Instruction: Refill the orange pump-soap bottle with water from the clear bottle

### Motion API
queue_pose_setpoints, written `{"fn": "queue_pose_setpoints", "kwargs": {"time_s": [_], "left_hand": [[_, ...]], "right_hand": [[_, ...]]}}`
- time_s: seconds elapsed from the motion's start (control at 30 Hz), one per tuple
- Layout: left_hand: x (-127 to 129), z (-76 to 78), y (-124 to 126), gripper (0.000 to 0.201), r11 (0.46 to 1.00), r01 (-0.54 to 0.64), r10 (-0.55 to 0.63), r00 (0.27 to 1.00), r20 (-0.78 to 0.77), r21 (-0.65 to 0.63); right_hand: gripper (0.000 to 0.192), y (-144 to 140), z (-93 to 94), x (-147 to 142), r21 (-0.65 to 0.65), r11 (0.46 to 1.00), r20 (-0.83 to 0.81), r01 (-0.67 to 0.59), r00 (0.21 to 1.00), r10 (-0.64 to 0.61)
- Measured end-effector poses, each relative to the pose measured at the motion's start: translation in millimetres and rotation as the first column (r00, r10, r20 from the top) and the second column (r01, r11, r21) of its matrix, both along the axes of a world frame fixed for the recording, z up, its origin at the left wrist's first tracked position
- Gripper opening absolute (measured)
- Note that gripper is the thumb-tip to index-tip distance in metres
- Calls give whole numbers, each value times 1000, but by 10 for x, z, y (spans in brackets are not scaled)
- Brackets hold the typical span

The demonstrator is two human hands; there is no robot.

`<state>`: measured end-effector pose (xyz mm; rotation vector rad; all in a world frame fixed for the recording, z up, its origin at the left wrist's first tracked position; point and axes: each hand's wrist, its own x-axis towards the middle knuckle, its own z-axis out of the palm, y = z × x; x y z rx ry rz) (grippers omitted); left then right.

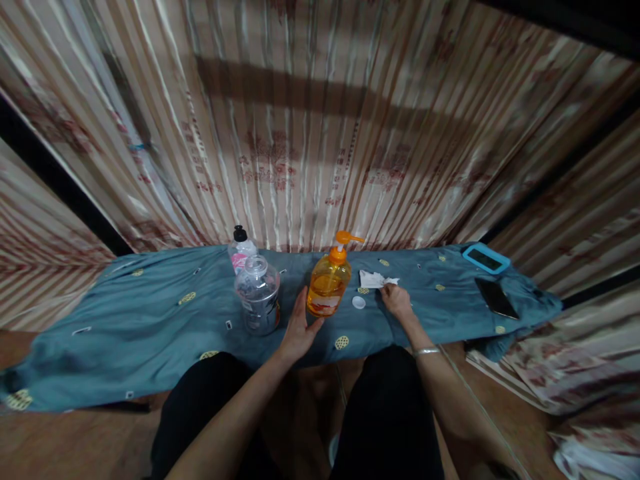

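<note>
A clear pump bottle [327, 287] of orange liquid with an orange pump top stands on the cloth. My left hand [299, 328] grips its lower left side, thumb in front and fingers along the side. At the right, my right hand [397, 301] pinches the near edge of a torn piece of white paper [371, 279] that lies on the cloth. Between the bottle and my right hand lies a small white round cap [359, 303]. Left of my left hand stands a clear plastic jar [257, 300], partly in front of a bottle with a black cap [241, 248].
The bench is covered by a teal patterned cloth [165, 320]. On its right end lie a blue-framed device [486, 259] and a dark phone [497, 298]. A striped curtain [310, 133] hangs close behind. My knees [395, 413] are at the front edge.
</note>
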<state>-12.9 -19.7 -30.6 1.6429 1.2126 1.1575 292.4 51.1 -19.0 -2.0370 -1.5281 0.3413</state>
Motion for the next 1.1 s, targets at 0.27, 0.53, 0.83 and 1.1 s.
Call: {"fn": "queue_pose_setpoints", "kwargs": {"time_s": [0.27, 0.53, 0.83, 1.1], "left_hand": [[53, 210, 55, 83, 998, 23, -22, 1000, -7, 61], [34, 166, 79, 83, 996, 54, -58, 997, 55, 66], [16, 253, -83, 72, 993, -35, 34, 999, 4, 116], [36, 358, -367, 36, 965, 125, -43, 943, 331, -230]], "right_hand": [[42, -400, 615, -769, 294, 953, -566, -74, 790, 237], [49, -589, 617, -1521, 477, 879, -589, -8, 740, 326], [43, -995, 65, -1313, 213, 961, -892, 177, 438, 117], [49, -1392, 110, -1673, 212, 974, -924, -78, 309, 226]]}}
